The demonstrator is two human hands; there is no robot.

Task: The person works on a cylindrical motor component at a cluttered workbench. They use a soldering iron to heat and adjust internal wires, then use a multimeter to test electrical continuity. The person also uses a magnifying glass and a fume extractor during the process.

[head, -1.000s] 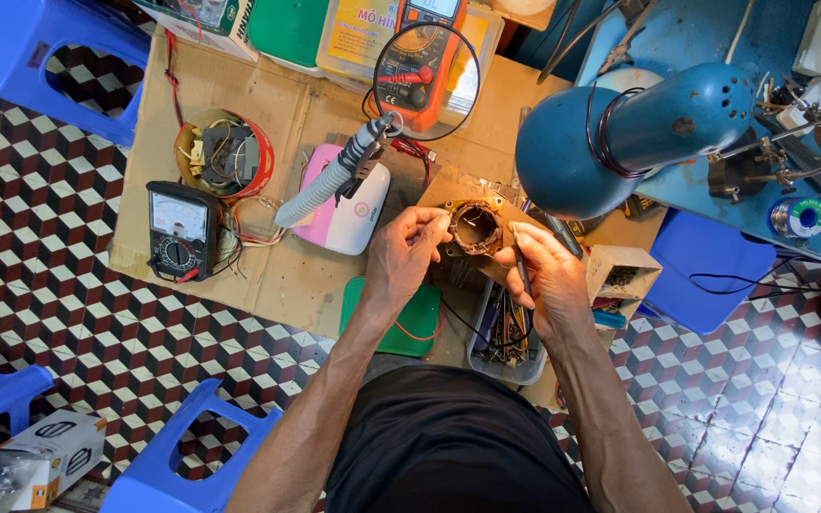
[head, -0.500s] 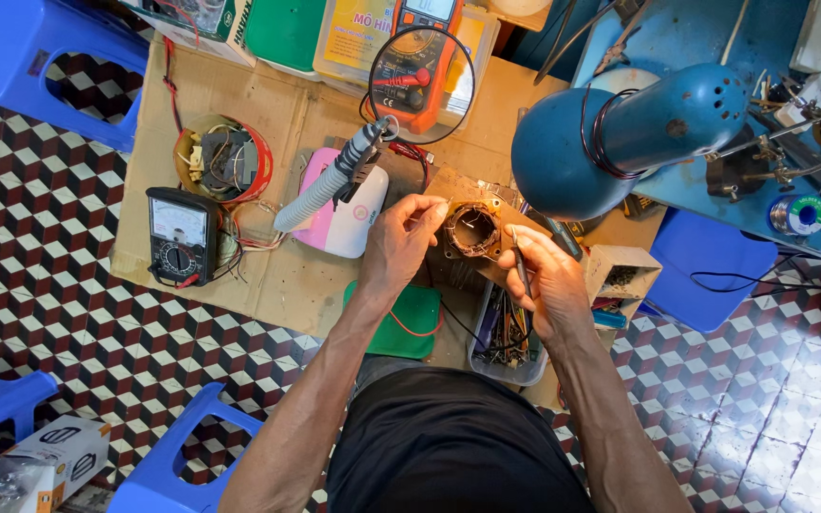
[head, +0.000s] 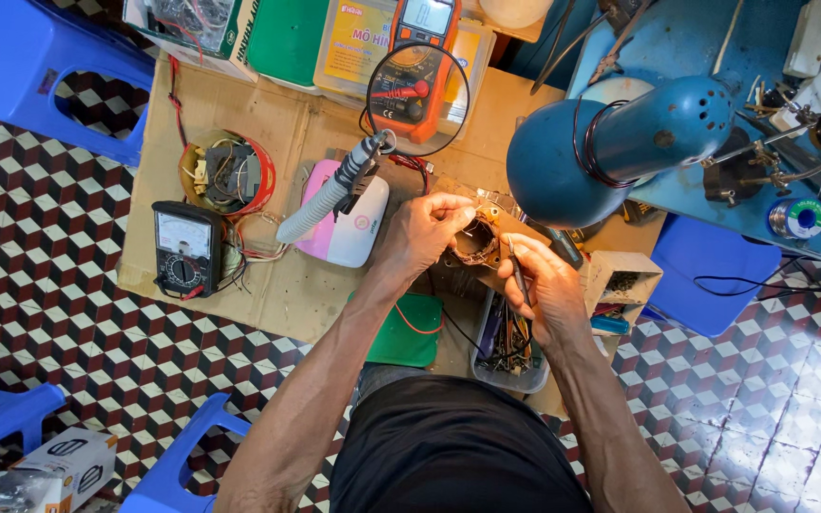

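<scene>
Copper windings show inside the small round motor core [head: 476, 243] that sits on the cardboard-covered table [head: 239, 104], right between the two hands. The left hand [head: 422, 231] is curled over its near edge, fingers closed on the rim to steady it, while the right hand [head: 545, 290] grips a thin dark tool [head: 518, 273] like a pen, tip angled toward the coil. By the look of it the job is mid-way — the core lies open with bare wire showing, nothing closed up around it, and whether any joint is finished is too small to tell. Both forearms reach forward from the body, elbows tucked, wrists bent inward so the hands nearly meet over the core. Just left of the left hand lies a pink-and-white box [head: 344, 223] with a grey handle [head: 327, 195] across it; farther left sits a black meter [head: 182, 249]. Beyond the hands stands an orange meter [head: 420, 71], and a blue lamp [head: 610, 142] hangs over the right hand. A tray of odd parts [head: 505, 351] lies under the right wrist.
</scene>
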